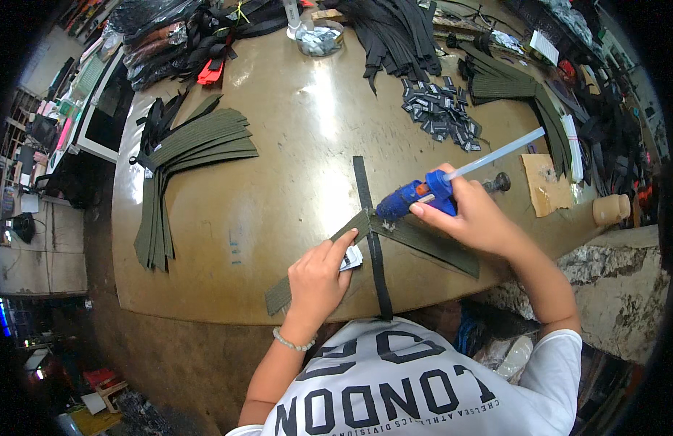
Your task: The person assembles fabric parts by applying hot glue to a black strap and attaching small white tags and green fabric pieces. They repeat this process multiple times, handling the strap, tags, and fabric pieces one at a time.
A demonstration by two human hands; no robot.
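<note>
— Where is the blue glue gun (413, 198)?
— Gripped in the right hand (476, 214), nozzle down on the olive strap (394, 236), just right of the black strap (371, 232) crossing it.
— And the left hand (318, 280)?
— Left of the black strap, fingers pressing the olive strap flat on the counter (278, 145), grasping nothing.

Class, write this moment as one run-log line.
right hand: holds blue glue gun, nozzle at strap crossing | left hand: presses olive strap on table | black strap: laid across

one blue glue gun (413, 198), one black strap (371, 236)
</note>
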